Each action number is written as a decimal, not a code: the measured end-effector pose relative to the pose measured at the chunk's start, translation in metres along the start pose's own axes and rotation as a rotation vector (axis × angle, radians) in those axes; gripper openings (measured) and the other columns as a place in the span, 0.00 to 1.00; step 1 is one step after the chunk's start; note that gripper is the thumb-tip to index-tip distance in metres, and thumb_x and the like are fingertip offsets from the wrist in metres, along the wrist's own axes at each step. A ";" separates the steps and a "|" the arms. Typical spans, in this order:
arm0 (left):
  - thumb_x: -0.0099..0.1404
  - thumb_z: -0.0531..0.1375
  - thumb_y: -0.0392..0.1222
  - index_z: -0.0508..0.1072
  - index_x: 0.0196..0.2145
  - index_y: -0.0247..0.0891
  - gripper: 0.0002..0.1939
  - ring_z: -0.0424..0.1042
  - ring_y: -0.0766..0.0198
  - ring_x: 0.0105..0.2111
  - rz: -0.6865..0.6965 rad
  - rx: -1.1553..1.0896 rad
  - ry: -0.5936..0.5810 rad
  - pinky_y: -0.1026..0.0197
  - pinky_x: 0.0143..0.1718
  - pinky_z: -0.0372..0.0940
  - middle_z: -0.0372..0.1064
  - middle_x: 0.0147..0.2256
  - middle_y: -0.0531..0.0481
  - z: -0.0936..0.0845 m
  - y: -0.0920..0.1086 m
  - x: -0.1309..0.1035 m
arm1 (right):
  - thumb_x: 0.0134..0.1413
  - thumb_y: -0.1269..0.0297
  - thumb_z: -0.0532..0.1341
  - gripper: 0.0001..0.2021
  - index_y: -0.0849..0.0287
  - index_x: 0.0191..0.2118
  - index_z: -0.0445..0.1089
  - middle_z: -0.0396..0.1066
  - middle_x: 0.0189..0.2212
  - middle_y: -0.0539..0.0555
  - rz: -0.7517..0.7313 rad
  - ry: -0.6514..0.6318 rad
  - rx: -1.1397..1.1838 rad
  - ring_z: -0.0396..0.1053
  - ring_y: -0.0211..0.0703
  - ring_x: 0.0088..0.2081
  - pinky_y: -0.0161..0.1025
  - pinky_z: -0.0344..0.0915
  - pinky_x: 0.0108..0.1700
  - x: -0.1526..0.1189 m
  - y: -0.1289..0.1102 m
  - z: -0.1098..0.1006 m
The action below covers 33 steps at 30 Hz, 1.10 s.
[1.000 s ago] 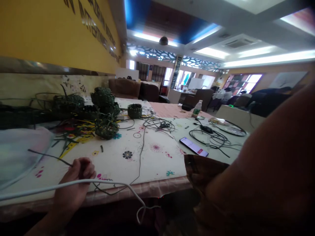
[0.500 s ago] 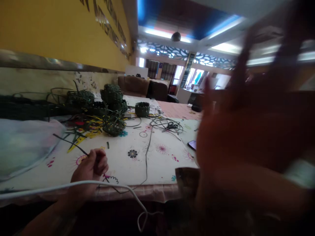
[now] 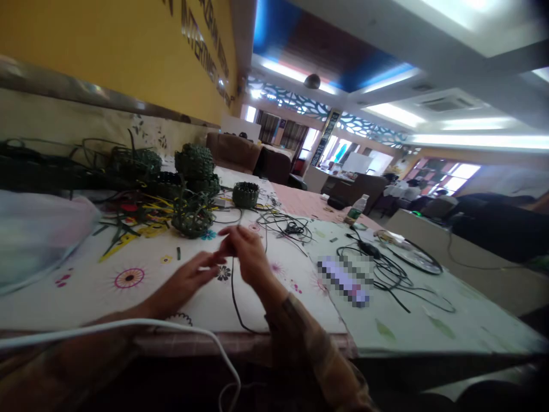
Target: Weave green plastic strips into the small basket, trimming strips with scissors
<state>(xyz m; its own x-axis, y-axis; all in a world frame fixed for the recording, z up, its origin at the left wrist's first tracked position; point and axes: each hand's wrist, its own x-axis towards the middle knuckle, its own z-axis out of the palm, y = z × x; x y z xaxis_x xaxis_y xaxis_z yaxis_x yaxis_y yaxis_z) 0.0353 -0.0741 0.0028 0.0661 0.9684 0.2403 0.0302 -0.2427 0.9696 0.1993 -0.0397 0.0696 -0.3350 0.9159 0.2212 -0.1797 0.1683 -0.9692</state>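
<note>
Over the white flowered table cover, my right hand (image 3: 249,252) is closed, its fingers pinched round a dark green strip (image 3: 234,294). The strip hangs from it and curves along the cover to the table's front edge. My left hand (image 3: 193,280) is just to the left, fingers stretched out with their tips close to the right fingertips. Whether they touch the strip I cannot tell. Beyond the hands stand a loosely woven green basket (image 3: 193,216) with strip ends sticking out, and a small round woven basket (image 3: 246,195).
Further woven baskets (image 3: 194,162), yellow and green strip scraps (image 3: 148,229) and a translucent bag (image 3: 43,240) lie left. A tangled strip coil (image 3: 289,228), a pixelated phone-like object (image 3: 343,280), black cables (image 3: 390,274) and a bottle (image 3: 357,209) lie right. A white cable (image 3: 171,325) crosses in front.
My right hand, raised and blurred close to the camera before, has come down over the table and pinches the strip. My left hand has moved right towards it, its fingers now extended.
</note>
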 end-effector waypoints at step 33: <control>0.54 0.65 0.18 0.79 0.32 0.29 0.11 0.63 0.66 0.31 0.018 0.168 -0.048 0.73 0.31 0.58 0.69 0.29 0.53 -0.057 0.036 0.099 | 0.55 0.39 0.63 0.24 0.57 0.42 0.72 0.59 0.25 0.43 0.095 0.171 -0.062 0.44 0.26 0.18 0.31 0.39 0.18 0.069 0.052 -0.065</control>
<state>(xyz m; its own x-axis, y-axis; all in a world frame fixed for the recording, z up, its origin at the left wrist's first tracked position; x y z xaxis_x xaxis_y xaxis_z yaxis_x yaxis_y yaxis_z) -0.0141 0.0160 0.0635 0.1156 0.9611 0.2508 0.1942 -0.2695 0.9432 0.2266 0.0562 0.0279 -0.1847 0.9764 0.1122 -0.0957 0.0958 -0.9908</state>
